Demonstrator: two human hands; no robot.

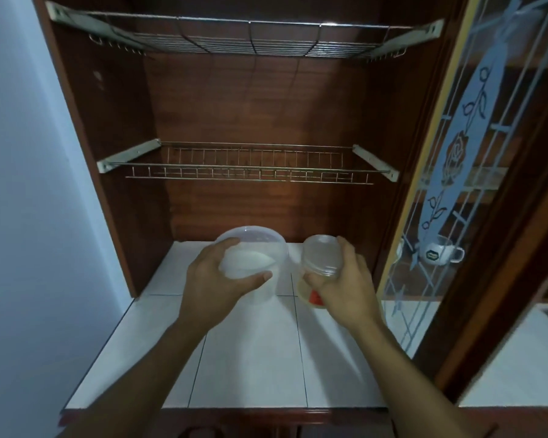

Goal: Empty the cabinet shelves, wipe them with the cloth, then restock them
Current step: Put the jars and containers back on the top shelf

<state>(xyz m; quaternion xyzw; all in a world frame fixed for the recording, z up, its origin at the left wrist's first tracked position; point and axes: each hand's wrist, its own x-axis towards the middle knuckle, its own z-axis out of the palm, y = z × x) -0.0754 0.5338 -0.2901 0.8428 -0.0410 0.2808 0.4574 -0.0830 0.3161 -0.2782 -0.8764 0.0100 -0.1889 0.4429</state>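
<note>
- The cabinet (234,105) is of dark brown wood and stands open; its back wall shows a wood grain.
- Its bottom shelf (250,358) is covered with white square tiles that have thin dark joints.
- The door (462,153) at the right is of glass, with a blue rose pattern and white lines.
- The upper wire shelf (244,39) and the lower wire shelf (250,169) are of thin metal on pale brackets, and both are bare.
- A round translucent tub (266,245) with a lid is over the back part of the tiles. Something white lies slanted inside. I cannot tell whether its base touches the tiles.
- The left hand (212,286) grips the tub, with fingers over the lid edge and the thumb curled on its side.
- The right hand (348,289) is wrapped around a clear jar (321,257), just beside the tub.
- The jar has a ribbed clear lid and a red label low on it.
- A white mug (440,254) shows through the glass.
</note>
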